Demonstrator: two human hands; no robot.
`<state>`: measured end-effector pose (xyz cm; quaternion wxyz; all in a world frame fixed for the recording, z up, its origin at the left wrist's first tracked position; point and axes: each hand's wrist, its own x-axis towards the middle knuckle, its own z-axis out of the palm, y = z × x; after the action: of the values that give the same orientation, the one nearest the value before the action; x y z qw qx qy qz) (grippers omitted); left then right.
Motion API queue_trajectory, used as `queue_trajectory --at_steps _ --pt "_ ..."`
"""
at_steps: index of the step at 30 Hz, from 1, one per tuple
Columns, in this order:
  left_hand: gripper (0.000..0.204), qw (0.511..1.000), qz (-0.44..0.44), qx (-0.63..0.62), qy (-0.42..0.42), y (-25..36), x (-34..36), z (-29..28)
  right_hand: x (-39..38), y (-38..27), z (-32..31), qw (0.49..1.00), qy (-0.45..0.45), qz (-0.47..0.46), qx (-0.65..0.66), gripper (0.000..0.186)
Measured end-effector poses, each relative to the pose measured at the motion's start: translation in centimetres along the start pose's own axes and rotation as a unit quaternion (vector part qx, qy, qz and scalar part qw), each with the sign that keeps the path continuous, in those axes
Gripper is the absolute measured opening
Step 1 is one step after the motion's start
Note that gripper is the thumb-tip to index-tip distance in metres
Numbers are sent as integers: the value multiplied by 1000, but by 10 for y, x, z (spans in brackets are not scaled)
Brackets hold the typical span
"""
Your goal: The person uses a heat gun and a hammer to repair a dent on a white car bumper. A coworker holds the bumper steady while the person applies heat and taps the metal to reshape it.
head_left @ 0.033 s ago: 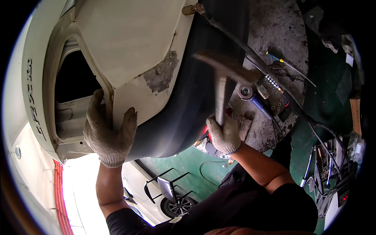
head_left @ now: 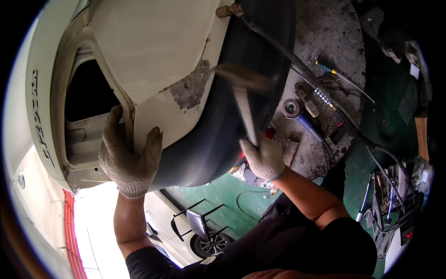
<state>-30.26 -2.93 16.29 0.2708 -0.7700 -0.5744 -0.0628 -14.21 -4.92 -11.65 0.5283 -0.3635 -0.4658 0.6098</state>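
Note:
My right hand, in a pale knit glove, is closed around the handle of a hammer. Motion blurs the hammer's rust-brown head, which appears over the dark bumper, close to a bare grey patch on the cream car body. My left hand, gloved too, rests against the body at the lower corner of a dark opening. Its thumb stands apart from the stretched fingers, with the panel's edge between them.
A round, stained table at the right holds a blue angle grinder, a screwdriver and small parts. A long bar with a hose crosses above it. A black-legged stool stands behind, near a car wheel.
The hammer has swung left, its head moving from near the table's edge toward the grey patch. My right hand has tilted slightly left with it; my left hand has stayed put.

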Motion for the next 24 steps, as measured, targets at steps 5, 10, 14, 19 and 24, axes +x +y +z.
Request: queue_trajectory --at_steps 5,10,14,19,24 --pt "73 1000 8 7 5 -2 0 -1 0 -2 -3 993 -2 44 108 28" --pt "74 1000 12 15 2 -3 -1 0 2 -4 -4 1000 -5 27 5 26" --pt "74 1000 9 6 4 -4 -1 1 1 4 -3 998 -17 45 46 26" --pt "73 1000 3 -2 0 -2 -1 0 1 3 -2 998 -16 34 40 26" --pt "73 1000 11 0 2 -1 0 -1 6 -8 -6 996 -58 64 4 29"
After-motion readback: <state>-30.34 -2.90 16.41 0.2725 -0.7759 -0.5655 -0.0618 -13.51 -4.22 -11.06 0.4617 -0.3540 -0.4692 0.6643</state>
